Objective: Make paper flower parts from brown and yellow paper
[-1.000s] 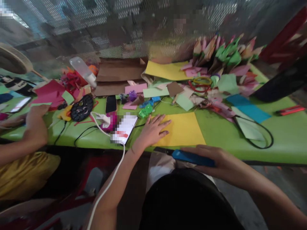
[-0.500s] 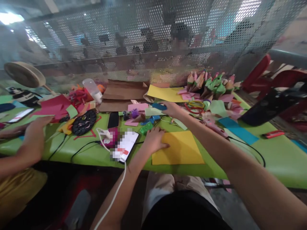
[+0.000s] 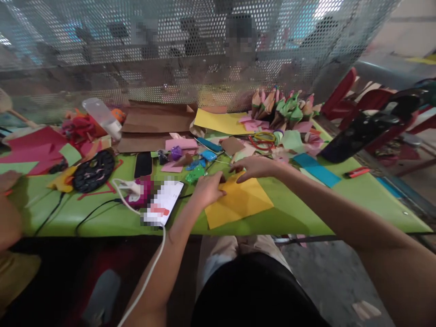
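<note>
Your right hand point(image 3: 255, 167), loosely open, has left the blue cutter point(image 3: 209, 145) for the far edge of the yellow sheet point(image 3: 238, 202), now turned on the counter point(image 3: 361, 197) under your left hand point(image 3: 207, 188), whose grip is unclear.

Only one view, head-worn: looked forward and down from above the lap point(image 3: 219, 249), close over the bench point(image 3: 293, 217), which ran side to side; left hand point(image 3: 208, 188) and right hand point(image 3: 255, 168) mid-frame, perforated screen point(image 3: 163, 77) filling the top.
</note>
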`<state>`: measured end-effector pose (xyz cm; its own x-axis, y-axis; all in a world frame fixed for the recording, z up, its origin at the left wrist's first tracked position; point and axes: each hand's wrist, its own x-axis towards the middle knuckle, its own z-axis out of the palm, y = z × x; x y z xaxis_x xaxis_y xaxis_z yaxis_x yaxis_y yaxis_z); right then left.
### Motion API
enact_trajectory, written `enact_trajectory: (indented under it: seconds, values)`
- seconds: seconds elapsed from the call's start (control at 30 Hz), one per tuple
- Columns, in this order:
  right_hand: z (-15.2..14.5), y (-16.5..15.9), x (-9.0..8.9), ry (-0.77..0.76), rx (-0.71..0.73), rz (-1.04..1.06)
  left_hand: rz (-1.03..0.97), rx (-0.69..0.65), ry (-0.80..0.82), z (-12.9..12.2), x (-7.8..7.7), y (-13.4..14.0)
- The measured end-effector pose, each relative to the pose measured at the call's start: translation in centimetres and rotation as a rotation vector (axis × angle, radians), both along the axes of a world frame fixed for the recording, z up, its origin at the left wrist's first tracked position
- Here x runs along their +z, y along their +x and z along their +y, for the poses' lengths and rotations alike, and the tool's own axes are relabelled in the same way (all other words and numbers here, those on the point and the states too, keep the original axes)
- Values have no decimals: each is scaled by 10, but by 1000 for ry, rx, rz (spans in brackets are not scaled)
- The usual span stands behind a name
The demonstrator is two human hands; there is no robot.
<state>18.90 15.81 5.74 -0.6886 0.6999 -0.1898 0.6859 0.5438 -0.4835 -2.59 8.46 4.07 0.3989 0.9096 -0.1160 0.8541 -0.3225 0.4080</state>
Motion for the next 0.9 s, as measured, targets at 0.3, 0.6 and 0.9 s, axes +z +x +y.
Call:
enact_trajectory:
  seconds: [0.3,0.6,0.9]
  values:
    - [31,12,16,72,-210,217,-374,295,667,4,-10,-20]
    - [113,3,29,305,-744,134,-412,384,851,16,-49,-31]
    - [131,16,27,418,-921,96,-328,354,815,15,-57,-31]
